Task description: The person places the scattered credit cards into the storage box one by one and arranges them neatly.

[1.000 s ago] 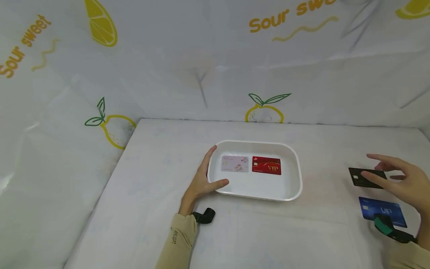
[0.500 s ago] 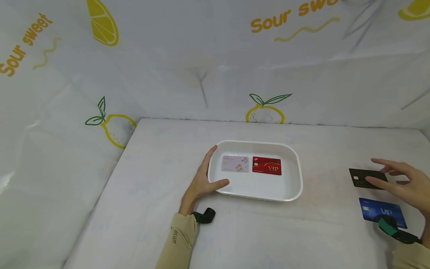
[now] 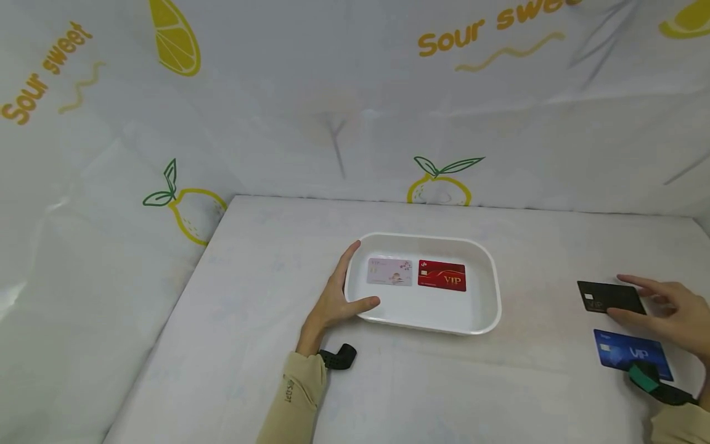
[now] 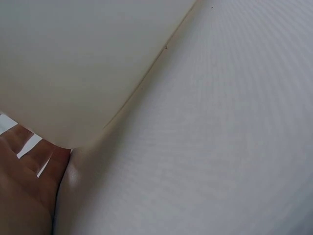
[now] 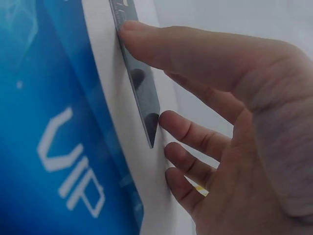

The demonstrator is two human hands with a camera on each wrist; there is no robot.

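In the head view, my left hand (image 3: 338,296) holds the left end of a white tray (image 3: 488,296), its thumb over the near rim and its fingers along the left wall. Inside the tray lie a pale pink VIP card (image 3: 389,272) and a red VIP card (image 3: 442,275), side by side. My right hand (image 3: 665,308) is low over a black card (image 3: 610,297) lying flat on the table. In the right wrist view its thumb (image 5: 146,41) meets the card's near edge. The index finger reaches past the far edge, apparently just off it.
A blue VIP card (image 3: 632,354) lies just in front of the black card, partly under the right wrist's camera strap (image 3: 660,388). The white-covered table (image 3: 444,394) ends at a hanging sheet (image 3: 277,123) printed with lemons.
My right hand has come down and slightly toward me; its thumb has shifted from over the black card to its near edge. The left hand and tray stay put; the view tilts slightly.
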